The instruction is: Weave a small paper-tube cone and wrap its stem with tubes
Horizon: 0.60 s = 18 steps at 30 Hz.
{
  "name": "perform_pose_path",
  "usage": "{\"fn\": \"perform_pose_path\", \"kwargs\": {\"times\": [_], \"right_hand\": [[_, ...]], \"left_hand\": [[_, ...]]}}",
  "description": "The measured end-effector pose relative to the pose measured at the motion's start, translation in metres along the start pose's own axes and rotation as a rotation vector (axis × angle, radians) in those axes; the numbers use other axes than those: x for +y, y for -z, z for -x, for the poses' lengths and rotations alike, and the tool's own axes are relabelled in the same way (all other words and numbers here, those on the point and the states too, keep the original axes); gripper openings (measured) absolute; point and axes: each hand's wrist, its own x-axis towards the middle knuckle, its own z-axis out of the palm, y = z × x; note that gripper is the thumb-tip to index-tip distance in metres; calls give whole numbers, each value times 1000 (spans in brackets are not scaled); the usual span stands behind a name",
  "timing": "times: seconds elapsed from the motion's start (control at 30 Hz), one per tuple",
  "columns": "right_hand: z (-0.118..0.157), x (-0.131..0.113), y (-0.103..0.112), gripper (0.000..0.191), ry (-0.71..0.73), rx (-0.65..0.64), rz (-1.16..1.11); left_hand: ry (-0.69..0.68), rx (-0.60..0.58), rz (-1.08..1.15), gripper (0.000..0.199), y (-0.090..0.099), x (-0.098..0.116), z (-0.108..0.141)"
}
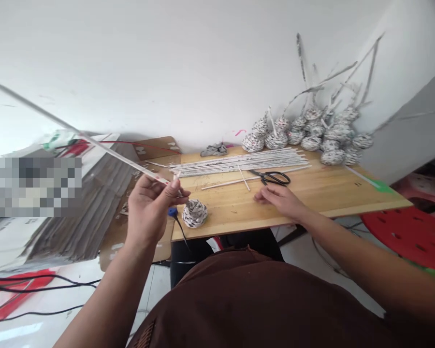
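Note:
My left hand [148, 205] is closed in a pinch around a long white rolled-paper stick [108, 150], which slants up to the far left. A short white end pokes up by the thumb. Just below these fingers sits a small woven paper gourd [195, 214] on the table; whether the stick joins it is hidden by the fingers. Over the table, my right hand [281, 199] has its fingers curled together, with nothing visible in them. Right behind it lie black-handled scissors [275, 179], and a short cut paper piece [244, 178] lies to their left.
A row of paper sticks [239, 162] lies along the back of the wooden table [224, 212]. Several woven paper gourds [313, 128] with projecting sticks crowd the back right corner. Stacked paper [83, 217] stands at left. A red stool [409, 237] is at right; a grey cloth [213, 150] lies near the wall.

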Motion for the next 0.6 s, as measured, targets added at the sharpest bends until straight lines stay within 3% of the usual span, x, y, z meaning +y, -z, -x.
{"fn": "perform_pose_path", "kwargs": {"times": [0.07,0.13,0.17,0.23,0.33,0.5,0.6], "right_hand": [[16,-1,20,43,-148,-243,167],[39,-2,48,38,-444,-534,385],[49,-2,60,33,-537,-586,560],[65,-6,75,27,-432,-533,872],[69,-21,70,30,-221,-522,843],[36,-58,17,51,-65,-353,637],[12,-72,-19,44,152,-286,549]], "left_hand": [[45,-15,9,36,5,0,-2],[70,-15,28,34,8,0,-5],[81,-21,39,32,8,-1,-6],[99,-49,56,30,6,-1,-8],[96,-82,60,28,-3,2,-11],[84,-89,79,28,-20,9,-20],[113,-127,76,34,-26,13,-26]]}}
